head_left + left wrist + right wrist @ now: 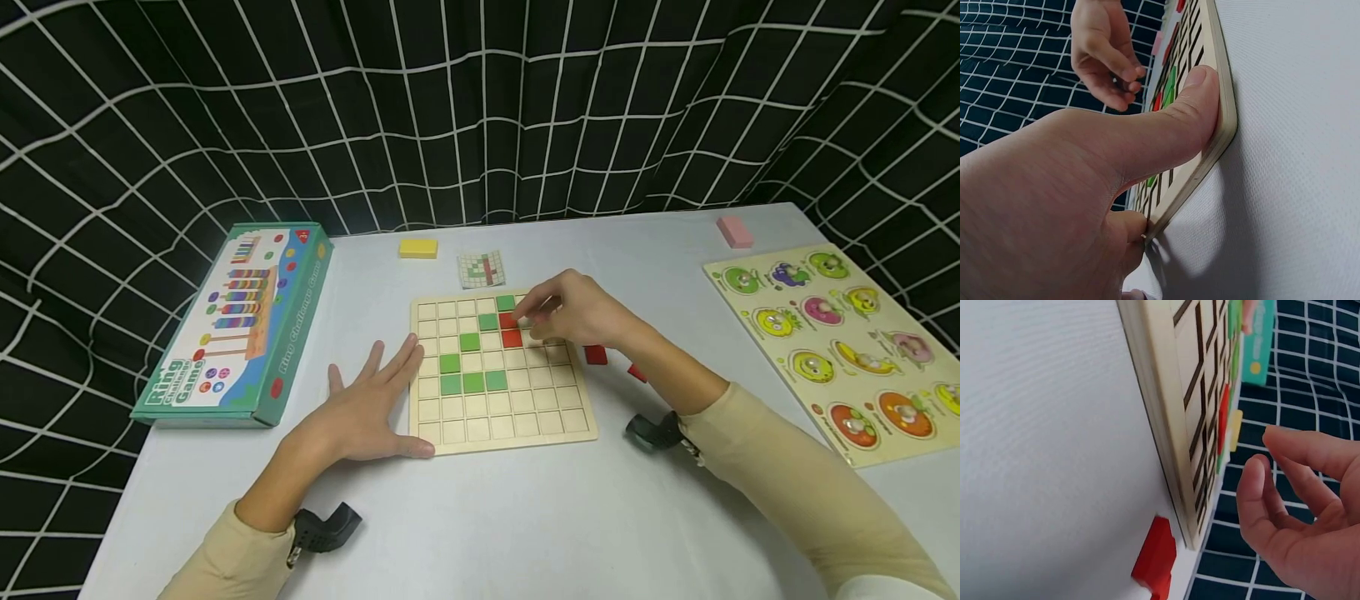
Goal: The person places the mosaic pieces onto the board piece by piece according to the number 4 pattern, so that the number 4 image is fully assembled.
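A square wooden grid board [553, 427] lies on the table, with several green tiles [473, 382] in its cells and two red tiles [512, 338] near its far side. My left hand [369, 408] is spread along the board's left side; its thumb rests on the near corner, also seen in the left wrist view. Above the far right part of the board hovers my right hand [581, 310], fingers bent loosely beside the red tiles. In the right wrist view, a gap shows between thumb and index finger, with nothing in it.
Loose red tiles [596, 355] lie right of the board, partly under the right arm. Beyond it are a small pattern card [482, 270] and a yellow block [417, 248]. A game box [240, 325] stands left; a fruit puzzle board [817, 342] and pink block [734, 232] lie right.
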Demonstrator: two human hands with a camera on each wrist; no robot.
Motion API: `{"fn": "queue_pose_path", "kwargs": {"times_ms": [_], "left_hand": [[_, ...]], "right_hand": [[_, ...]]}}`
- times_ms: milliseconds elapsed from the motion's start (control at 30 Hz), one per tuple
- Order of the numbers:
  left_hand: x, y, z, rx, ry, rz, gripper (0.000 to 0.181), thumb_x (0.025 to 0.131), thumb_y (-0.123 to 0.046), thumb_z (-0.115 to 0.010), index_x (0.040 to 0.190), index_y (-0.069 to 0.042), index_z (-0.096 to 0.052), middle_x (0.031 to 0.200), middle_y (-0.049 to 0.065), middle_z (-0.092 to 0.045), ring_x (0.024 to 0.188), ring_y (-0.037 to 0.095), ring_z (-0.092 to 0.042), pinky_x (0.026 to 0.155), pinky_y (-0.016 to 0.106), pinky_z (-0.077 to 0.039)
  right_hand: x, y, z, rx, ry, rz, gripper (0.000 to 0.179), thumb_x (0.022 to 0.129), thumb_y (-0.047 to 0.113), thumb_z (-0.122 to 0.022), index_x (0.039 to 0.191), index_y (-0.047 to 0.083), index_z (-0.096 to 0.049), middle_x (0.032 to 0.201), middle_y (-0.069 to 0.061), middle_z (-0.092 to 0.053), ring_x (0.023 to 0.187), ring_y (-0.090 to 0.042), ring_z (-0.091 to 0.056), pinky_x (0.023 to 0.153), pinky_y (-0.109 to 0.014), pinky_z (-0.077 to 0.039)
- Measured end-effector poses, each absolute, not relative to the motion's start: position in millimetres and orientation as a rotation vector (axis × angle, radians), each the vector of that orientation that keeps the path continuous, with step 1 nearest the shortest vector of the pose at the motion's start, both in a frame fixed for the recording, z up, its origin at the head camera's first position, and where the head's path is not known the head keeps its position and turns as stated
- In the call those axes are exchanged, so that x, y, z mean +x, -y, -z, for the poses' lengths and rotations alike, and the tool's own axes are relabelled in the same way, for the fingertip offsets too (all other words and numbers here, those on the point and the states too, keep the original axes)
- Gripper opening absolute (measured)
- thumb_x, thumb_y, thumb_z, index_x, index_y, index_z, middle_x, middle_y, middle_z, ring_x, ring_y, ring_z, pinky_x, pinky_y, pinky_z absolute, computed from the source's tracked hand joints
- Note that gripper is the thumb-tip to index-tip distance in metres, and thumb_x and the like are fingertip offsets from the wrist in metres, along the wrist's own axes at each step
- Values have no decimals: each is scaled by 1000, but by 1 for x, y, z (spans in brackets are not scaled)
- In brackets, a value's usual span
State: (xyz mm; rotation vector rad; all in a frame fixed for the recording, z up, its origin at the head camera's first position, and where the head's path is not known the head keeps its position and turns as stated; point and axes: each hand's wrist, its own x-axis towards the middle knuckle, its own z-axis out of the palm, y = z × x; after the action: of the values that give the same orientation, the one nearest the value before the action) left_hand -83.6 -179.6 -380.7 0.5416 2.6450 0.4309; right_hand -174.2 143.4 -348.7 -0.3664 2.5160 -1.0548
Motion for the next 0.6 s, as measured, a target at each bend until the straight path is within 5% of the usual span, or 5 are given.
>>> {"fn": "queue_pose_path", "kwargs": {"times_ms": [600], "left_hand": [[-84,180,383,547,-2650,-430,128,75,-69,-81,169,-17,-11,177,-3,0,161,44,1,105,92,2]], "right_hand": [[-164,-188,345,-271,-2567,1111,30,89,3,-74,118,11,-79,111,-10,-74,101,-25,-62,86,-35,-48]]}}
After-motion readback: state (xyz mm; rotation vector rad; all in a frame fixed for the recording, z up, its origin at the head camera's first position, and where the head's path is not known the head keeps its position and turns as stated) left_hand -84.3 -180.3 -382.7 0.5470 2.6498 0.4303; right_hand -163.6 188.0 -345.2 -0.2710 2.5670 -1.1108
